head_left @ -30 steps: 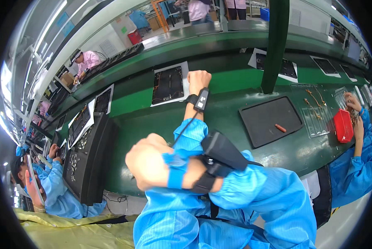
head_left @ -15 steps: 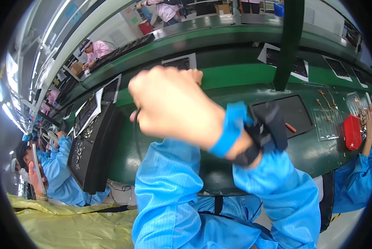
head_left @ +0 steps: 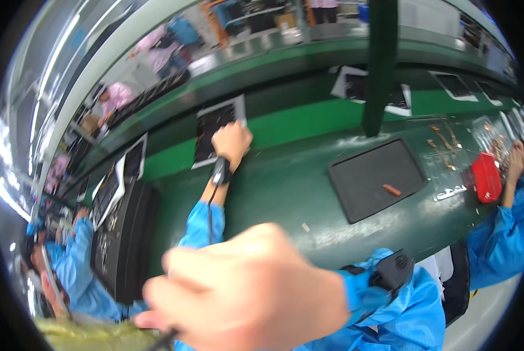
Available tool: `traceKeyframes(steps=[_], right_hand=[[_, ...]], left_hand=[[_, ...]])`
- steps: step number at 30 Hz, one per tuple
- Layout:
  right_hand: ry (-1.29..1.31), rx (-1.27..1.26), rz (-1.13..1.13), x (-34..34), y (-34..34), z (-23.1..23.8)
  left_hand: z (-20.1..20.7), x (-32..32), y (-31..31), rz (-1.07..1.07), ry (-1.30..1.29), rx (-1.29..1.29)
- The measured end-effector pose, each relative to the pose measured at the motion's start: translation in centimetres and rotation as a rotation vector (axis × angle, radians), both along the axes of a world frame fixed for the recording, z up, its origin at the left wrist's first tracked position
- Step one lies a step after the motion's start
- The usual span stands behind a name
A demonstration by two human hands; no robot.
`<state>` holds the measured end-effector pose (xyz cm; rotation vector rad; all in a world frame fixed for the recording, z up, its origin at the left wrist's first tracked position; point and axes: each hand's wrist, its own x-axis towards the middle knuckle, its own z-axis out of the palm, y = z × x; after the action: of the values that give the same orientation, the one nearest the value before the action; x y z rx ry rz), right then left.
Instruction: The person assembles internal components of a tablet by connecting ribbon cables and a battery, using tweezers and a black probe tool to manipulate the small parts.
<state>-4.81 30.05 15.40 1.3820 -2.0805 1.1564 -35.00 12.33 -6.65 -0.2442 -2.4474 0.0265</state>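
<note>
In the head view, the left hand [head_left: 231, 142] is reaching far out toward eleven o'clock, its blue sleeve stretching across the green table [head_left: 285, 193] and a black wrist strap [head_left: 220, 171] sitting just behind the knuckles. Its fingers are curling down onto the lower right corner of a white-framed dark tray [head_left: 215, 126] lying on the raised green belt at the far side; it is touching the tray's edge, though whether it is truly pinching it I cannot tell. The right hand [head_left: 244, 286] is looming very close to the camera at six o'clock, blurred and large, its fingers folding inward into a loose fist, with a thin dark thing [head_left: 162, 339] poking out below it at seven o'clock, too blurred to identify. Behind that wrist a blue band and a black wrist device [head_left: 393, 270] are showing at four o'clock. At two o'clock a dark rectangular mat [head_left: 367, 175] is lying flat on the table with a small orange piece [head_left: 392, 190] resting on it near its right side. Further toward three o'clock, a co-worker's hand [head_left: 514, 158] is resting just beside a red object [head_left: 486, 177]. At nine o'clock another person in a blue sleeve [head_left: 78, 257] is working beside a black stack of trays [head_left: 121, 234].
</note>
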Motion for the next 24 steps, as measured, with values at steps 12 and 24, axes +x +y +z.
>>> traceKeyframes(steps=[12,24], right_hand=[[-0.976,-0.535,0.039,5.4,11.1,-12.8],[-0.759,-1.041,-1.282,9.2,21.9,-21.2]], left_hand=[[2.4,0.0,4.8,-0.486,-0.038,-0.395],[3.4,-12.0,24.4,-0.392,-0.657,0.054]])
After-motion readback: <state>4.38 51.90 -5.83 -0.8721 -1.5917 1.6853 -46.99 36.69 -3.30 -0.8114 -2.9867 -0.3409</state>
